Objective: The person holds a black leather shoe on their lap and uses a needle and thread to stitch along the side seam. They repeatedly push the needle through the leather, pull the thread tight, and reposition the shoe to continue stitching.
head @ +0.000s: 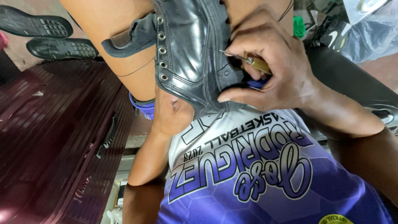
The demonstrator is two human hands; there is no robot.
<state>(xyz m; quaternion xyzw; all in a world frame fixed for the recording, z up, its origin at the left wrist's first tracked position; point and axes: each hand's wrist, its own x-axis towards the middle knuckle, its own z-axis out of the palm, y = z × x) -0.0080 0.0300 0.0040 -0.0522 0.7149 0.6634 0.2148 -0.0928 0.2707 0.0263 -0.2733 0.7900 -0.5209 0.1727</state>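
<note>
The black boot (188,49) lies clamped between your knees, eyelets facing up. You look to be mid-stitch: your right hand (269,66) pinches a wooden-handled awl (253,62), its tip at the boot's seam. Next, push straight through the leather, steadily. Your left hand (172,110) sits under the boot; its grip can't be told.

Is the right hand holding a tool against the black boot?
Yes: the right hand grips a wooden-handled awl whose metal tip lies against the black boot beside the row of eyelets.
</note>
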